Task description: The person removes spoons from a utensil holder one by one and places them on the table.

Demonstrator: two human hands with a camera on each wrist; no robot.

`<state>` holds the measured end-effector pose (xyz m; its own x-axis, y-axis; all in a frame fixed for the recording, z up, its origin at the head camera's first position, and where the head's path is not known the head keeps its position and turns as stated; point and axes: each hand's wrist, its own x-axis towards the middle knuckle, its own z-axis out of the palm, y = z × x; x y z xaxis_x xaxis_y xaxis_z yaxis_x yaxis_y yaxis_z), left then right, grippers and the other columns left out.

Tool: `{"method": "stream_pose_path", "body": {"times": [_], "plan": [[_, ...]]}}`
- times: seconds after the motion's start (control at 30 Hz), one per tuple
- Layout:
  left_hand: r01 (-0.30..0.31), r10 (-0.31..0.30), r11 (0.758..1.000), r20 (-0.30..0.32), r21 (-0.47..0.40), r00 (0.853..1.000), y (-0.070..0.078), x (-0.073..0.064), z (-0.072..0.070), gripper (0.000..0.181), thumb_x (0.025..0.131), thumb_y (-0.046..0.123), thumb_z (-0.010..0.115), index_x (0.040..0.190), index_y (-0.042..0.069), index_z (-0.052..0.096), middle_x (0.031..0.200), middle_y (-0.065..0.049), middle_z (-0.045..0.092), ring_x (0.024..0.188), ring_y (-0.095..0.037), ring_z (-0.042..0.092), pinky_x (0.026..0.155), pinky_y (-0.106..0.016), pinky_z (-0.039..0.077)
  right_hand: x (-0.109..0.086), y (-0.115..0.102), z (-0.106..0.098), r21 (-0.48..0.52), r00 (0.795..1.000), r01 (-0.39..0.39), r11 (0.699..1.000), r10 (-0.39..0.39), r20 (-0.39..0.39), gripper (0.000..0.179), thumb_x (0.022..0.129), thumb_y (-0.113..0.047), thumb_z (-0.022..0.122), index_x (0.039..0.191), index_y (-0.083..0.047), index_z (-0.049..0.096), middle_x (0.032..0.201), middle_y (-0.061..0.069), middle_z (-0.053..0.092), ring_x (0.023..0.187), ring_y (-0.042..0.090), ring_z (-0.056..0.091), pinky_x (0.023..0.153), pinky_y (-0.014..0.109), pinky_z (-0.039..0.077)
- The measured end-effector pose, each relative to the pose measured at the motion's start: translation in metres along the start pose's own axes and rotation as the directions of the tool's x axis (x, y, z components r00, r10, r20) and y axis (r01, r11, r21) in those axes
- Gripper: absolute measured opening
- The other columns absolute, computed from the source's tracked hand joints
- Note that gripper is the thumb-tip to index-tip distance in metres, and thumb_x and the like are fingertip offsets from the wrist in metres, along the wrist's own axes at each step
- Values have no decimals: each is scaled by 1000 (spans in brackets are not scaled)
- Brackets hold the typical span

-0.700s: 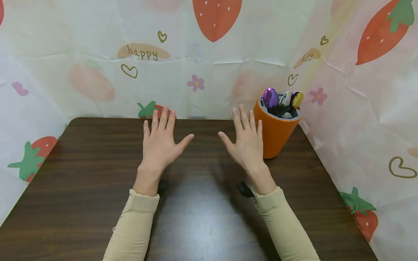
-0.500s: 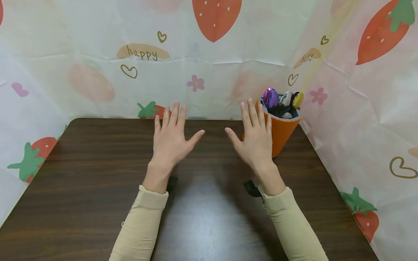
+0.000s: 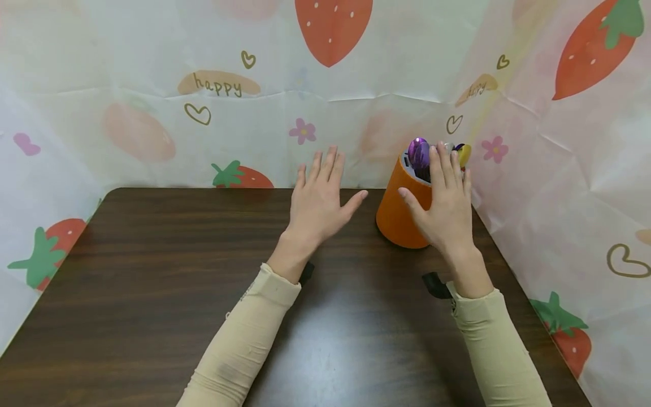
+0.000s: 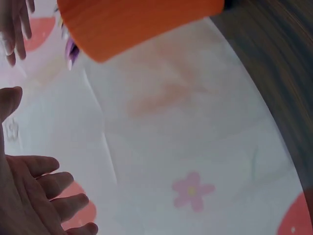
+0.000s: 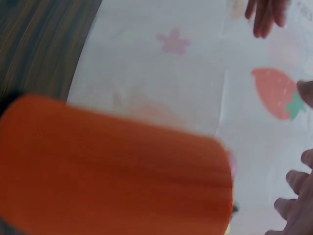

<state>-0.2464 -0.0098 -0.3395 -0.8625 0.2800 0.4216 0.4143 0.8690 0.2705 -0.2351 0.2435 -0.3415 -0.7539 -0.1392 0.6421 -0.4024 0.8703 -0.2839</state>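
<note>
An orange cylindrical holder (image 3: 397, 212) with a pale rim stands toward the back right of the table. Shiny rounded ends stick out of its top: a purple one (image 3: 419, 152) and a yellow one (image 3: 463, 154) show, and others are partly covered. My right hand (image 3: 447, 212) is spread with straight fingers and hides part of the holder in the head view; whether it touches cannot be told. To the left of the holder, my left hand (image 3: 317, 206) is also spread and holds nothing. The holder (image 5: 117, 166) fills much of the right wrist view.
The dark wood-grain table (image 3: 152, 271) extends under both arms. A pale printed cloth (image 3: 325, 113) rises behind the table and along its sides. A small black device (image 3: 436, 285) sits at the right wrist.
Both hands have moved to the right, fingers still spread. The right hand now overlaps the holder's right part and top, and the left hand is closer to it. The holder has not moved.
</note>
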Motion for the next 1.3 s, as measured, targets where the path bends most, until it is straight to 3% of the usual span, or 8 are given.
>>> {"method": "stream_pose_path", "body": {"times": [0.37, 0.57, 0.8, 1.13, 1.3], "plan": [[-51, 42, 996, 122, 68, 992, 45, 41, 25, 90, 103, 71, 35, 169, 14, 12, 176, -3, 4, 162, -28, 4, 130, -54, 6, 2, 62, -24, -88, 983, -109, 990, 121, 137, 106, 95, -79, 45, 169, -13, 8, 176, 6, 5, 161, 32, 1, 127, 59, -6], [-67, 47, 993, 197, 97, 979, 58, 60, 38, 91, 103, 72, 32, 169, 16, 8, 176, -4, 3, 162, -27, -2, 130, -53, 3, 8, 94, -31, -126, 967, -105, 987, 131, 220, 109, 96, -80, 43, 168, -10, 1, 175, 8, 1, 161, 34, -2, 127, 59, -7], [-71, 33, 989, 273, 131, 961, 67, 79, 50, 93, 102, 74, 30, 169, 15, 4, 176, -4, 1, 162, -27, -3, 130, -47, -4, 14, 122, -40, -142, 930, -86, 986, 130, 343, 108, 97, -77, 43, 167, -8, -3, 175, 9, -3, 161, 33, -4, 127, 60, -7], [-126, 86, 985, 308, 114, 947, 67, 97, 65, 97, 101, 76, 28, 168, 9, 9, 175, -9, 10, 162, -28, 5, 131, -42, 1, 23, 140, -44, -91, 861, -62, 994, 100, 499, 97, 103, -66, 43, 167, -8, -1, 174, 19, 3, 159, 42, 5, 128, 57, -4], [-139, 101, 986, 329, 93, 939, 65, 99, 68, 97, 101, 76, 28, 168, 8, 8, 175, -9, 11, 161, -28, 6, 130, -40, 1, 24, 144, -41, -35, 850, -67, 997, 75, 521, 92, 104, -62, 47, 169, -11, 4, 173, 20, 12, 157, 46, 12, 128, 59, 0]]}}
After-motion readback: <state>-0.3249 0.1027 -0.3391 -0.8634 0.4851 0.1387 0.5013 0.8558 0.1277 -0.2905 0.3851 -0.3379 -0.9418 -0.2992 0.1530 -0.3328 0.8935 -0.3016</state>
